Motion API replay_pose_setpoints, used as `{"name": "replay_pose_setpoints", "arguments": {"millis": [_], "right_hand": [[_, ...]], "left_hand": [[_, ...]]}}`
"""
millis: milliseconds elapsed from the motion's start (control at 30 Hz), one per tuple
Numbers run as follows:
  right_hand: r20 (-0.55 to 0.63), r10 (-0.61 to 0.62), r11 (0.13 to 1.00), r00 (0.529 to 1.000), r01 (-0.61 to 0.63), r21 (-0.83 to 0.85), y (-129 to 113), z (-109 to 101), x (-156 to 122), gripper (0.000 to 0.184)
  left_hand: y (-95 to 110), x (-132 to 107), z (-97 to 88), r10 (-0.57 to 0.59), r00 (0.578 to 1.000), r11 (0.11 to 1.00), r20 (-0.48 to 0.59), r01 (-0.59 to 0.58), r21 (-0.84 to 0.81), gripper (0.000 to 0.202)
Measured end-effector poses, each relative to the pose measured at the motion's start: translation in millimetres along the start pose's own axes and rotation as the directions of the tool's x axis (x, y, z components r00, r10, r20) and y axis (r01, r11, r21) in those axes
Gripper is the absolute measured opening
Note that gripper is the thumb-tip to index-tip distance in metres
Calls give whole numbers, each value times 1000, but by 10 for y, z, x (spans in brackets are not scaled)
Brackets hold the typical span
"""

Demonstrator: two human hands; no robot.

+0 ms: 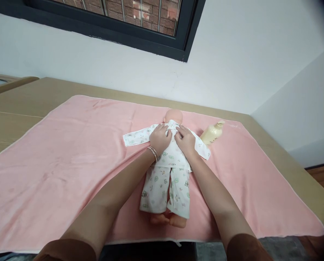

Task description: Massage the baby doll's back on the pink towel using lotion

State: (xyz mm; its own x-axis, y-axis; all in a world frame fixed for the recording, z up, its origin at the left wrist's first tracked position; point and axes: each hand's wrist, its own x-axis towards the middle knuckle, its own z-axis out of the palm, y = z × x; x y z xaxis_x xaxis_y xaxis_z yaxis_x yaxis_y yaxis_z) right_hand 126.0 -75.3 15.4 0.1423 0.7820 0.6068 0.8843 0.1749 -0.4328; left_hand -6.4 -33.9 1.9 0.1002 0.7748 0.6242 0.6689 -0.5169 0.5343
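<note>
A baby doll (173, 115) lies stretched out with its head toward the wall, its face not visible. It wears a white printed long-sleeved shirt (171, 159) and matching trousers (156, 190), with bare feet (177, 220) showing below the cuffs. My left hand (160, 139), with bracelets on the wrist, is on the left upper part of the shirt, fingers bent onto the cloth near the collar. Mirroring it, my right hand (185, 139) has curled fingers at the right side of the collar. The fingertips are partly hidden against the fabric.
A cream pump bottle (212, 133) lies tilted beside the doll's right-hand sleeve. Under everything is a pink blanket (77, 145) with folds, spread over a wooden table (66, 87). A white wall (140, 79) and a dark-framed window (187, 43) stand behind.
</note>
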Motion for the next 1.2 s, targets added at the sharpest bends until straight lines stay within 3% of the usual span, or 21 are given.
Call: {"name": "replay_pose_setpoints", "arguments": {"millis": [67,167,300,400,567,767,1000,1200], "right_hand": [[-33,63,998,997,-64,-14,-50,-22,-25,33],[12,116,993,993,-116,-36,-61,-35,-13,38],[159,60,997,985,-53,-48,52,10,64,50],[197,29,999,980,-21,-39,123,40,94,51],[73,0,1000,997,0,-2,62,13,28,40],[-108,126,992,986,-127,3,-79,-25,-58,29],[-83,214,977,973,-213,17,-120,-63,-41,31],[-17,200,980,980,-200,-22,-96,-62,-22,38]], "left_hand": [[10,-9,-3,-29,1000,1000,-7,29,9,33],[-3,18,-4,-32,998,999,45,31,13,38],[-53,86,6,-9,984,1000,177,8,6,44],[-82,117,12,34,977,999,210,-34,-4,42],[-57,98,-24,53,991,996,120,-44,-79,29],[-9,51,-55,32,999,998,16,-31,-47,19],[-29,30,-5,-9,999,999,-36,8,-53,21],[-24,22,-7,-21,999,998,-36,18,-61,25]]}}
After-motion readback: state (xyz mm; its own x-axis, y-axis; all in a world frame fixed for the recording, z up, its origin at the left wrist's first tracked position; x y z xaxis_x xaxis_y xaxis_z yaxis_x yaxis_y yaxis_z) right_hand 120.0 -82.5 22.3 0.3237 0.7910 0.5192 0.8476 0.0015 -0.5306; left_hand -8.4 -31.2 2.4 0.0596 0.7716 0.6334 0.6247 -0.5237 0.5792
